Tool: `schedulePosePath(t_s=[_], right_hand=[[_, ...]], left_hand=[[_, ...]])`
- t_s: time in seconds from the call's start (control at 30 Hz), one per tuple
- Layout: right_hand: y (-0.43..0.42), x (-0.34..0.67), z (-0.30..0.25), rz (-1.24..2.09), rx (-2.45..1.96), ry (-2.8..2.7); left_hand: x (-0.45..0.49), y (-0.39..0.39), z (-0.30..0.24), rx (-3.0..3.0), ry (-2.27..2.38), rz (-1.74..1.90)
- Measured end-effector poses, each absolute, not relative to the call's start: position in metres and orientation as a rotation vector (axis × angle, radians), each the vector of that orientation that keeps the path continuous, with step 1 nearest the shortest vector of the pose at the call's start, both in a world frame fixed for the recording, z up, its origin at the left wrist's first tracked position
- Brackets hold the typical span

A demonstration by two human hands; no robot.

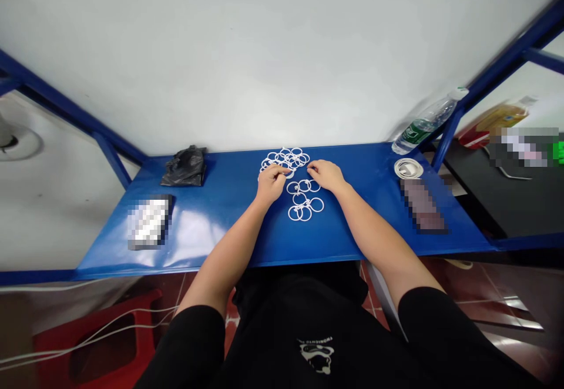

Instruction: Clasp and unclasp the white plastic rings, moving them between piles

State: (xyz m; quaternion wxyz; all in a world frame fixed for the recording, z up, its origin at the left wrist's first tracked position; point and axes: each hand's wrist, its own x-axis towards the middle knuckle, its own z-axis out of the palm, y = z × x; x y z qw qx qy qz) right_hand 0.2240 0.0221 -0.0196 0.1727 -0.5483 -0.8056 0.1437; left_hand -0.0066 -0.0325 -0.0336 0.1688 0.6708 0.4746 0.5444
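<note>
Several white plastic rings (pixel 285 155) with small eyelets, like curtain rings, lie in an overlapping heap near the back of the blue tabletop. My left hand (pixel 272 182) is at the heap's near left side, its thumb and forefinger pinched on a white ring (pixel 290 174). To the right of the heap, my right hand (pixel 325 174) has its fingers curled together; whether anything is between them is too small to tell. A second, looser group of white rings (pixel 299 199) lies nearer to me, below and between my hands, some overlapping.
On the left are a crumpled black plastic bag (pixel 185 166) and a blurred flat object (pixel 150 222). A clear bottle (pixel 425 123), a coiled white strap (pixel 408 168) and a blurred dark object (pixel 423 205) are at the right. Blue frame bars (pixel 112 153) flank the tabletop (pixel 229 201).
</note>
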Motion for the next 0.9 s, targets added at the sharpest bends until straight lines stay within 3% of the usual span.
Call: schedulePosePath(t_s=[0.27, 0.53, 0.7, 0.9], right_hand=[[0.02, 0.225, -0.022, 0.64, -1.417, -1.932], [0.019, 0.222, -0.021, 0.571, -1.447, -1.935], [0.02, 0.224, -0.024, 0.583, -1.364, -1.934], [0.019, 0.223, -0.025, 0.668, -1.417, -1.914]], left_hand=[[-0.009, -0.031, -0.038, 1.845, 1.35, 1.484], [-0.005, -0.036, -0.041, 2.192, 1.165, 1.061], [0.0, -0.038, -0.036, 2.313, 1.188, 1.113], [-0.022, -0.029, -0.034, 2.12, 1.608, 1.422]])
